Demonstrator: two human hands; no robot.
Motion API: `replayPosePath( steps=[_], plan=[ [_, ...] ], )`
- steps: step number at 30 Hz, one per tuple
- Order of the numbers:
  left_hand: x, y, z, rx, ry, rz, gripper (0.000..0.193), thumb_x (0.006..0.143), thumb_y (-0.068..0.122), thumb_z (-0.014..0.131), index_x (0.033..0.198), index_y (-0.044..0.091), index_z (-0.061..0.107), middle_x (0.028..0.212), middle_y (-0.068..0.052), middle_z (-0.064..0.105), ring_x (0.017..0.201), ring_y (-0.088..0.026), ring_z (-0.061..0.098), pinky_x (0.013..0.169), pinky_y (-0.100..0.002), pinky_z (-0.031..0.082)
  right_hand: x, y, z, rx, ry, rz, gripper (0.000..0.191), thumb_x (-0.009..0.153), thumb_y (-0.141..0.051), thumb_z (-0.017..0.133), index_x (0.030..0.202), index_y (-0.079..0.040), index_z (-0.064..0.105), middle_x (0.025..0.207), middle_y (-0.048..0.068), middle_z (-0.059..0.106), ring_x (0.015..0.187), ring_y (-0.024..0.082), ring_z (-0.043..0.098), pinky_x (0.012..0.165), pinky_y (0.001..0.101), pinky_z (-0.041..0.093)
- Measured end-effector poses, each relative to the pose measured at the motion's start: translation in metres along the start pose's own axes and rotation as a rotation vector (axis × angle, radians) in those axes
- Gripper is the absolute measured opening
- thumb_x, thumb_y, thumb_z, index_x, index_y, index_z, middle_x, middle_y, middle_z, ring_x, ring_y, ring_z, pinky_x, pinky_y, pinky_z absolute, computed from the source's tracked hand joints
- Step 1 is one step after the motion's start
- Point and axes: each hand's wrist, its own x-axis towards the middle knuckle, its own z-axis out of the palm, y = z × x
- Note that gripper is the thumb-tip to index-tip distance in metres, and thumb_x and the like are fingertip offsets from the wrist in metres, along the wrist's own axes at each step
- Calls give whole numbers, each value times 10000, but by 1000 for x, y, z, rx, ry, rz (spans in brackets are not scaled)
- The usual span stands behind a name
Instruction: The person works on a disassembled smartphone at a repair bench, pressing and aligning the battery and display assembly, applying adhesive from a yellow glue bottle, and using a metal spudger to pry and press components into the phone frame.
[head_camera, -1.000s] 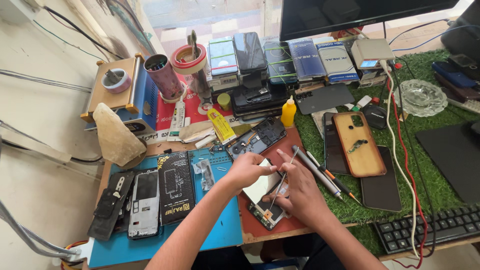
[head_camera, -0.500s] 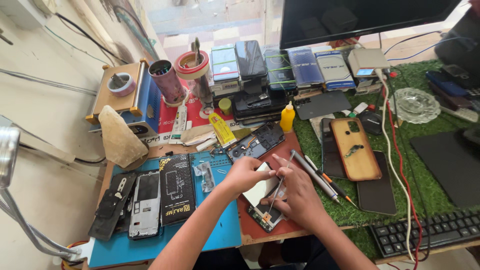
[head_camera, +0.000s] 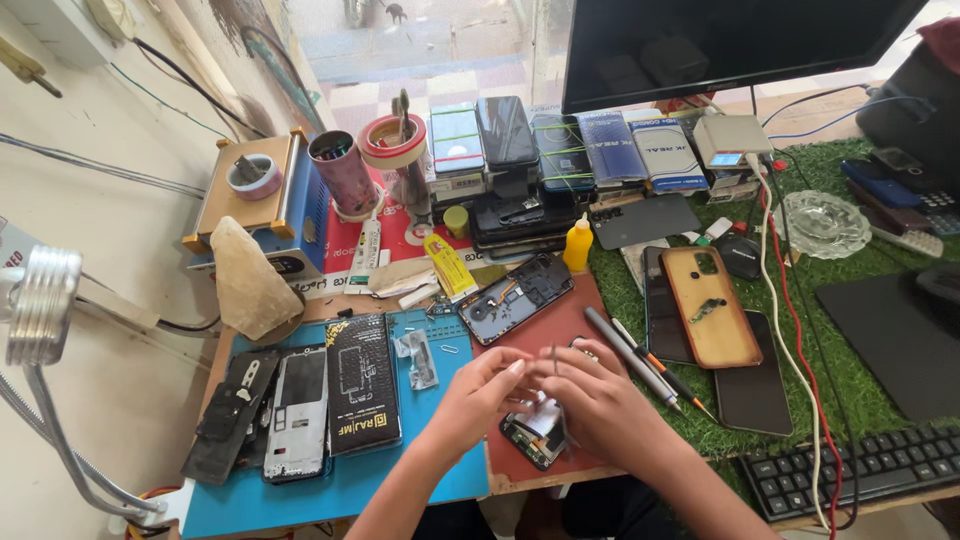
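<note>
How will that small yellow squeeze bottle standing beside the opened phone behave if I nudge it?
The yellow bottle stands upright, tall for its narrow base, so it probably tips readily. It looks like light, soft plastic and may slide on the red mat. Once down, its round body would likely roll toward the opened phone.

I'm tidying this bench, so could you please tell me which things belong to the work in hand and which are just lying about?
In hand:
- left hand and right hand, together over the opened phone
- thin tweezers at the fingertips

Lying about:
- yellow bottle
- phone frame
- tan phone case
- pens
- glass ashtray
- keyboard
</note>
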Motion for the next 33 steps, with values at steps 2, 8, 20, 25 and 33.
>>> replayPosePath(
  steps=[2, 8, 20, 25, 33],
  plan=[
    [-11, -5, -1, 207, 77, 174, 233, 970, 155, 571, 1124, -8, 636, 970, -68, 757, 872, -125, 713, 762, -273, 598, -4, 1, -2, 40, -10, -31, 294, 776, -78, 703, 1062, -93, 641, 1205, 49, 694, 1220, 250, 627, 1098, 497, 440],
    [-49, -9, 5, 761, 149, 438, 347, 752, 116, 804, 1042, 18, 641, 969, -117, 691, 902, -246, 688, 791, -352, 570, -16, 1, -7, 12, -73, -107, 253, 784, -127, 692, 1028, -70, 660, 1118, 70, 702, 1124, 261, 660, 1050, 472, 478],
    [-60, -6, 22, 873, 207, 531, 510, 662, 126, 879, 1089, 34, 617, 1084, -136, 662, 1072, -351, 602, 915, -423, 485, -1, 16, -23, 329, -214, -48, 253, 732, -57, 716, 984, -56, 695, 1104, 57, 740, 1101, 293, 681, 995, 431, 510],
    [-60, -5, 24, 882, 238, 554, 525, 617, 141, 895, 1075, 37, 660, 1109, -133, 674, 1090, -351, 603, 932, -422, 481, 16, 22, -29, 382, -395, 7, 241, 710, -29, 736, 947, -43, 697, 999, 93, 716, 1012, 317, 667, 890, 433, 523],
    [-65, -21, 27, 922, 338, 325, 412, 716, 253, 934, 898, 32, 638, 972, -118, 657, 1026, -321, 604, 888, -399, 486, 54, 39, -35, 419, -647, 101, 206, 749, -8, 727, 947, -65, 712, 831, 93, 715, 893, 313, 699, 809, 432, 536]
  ],
)
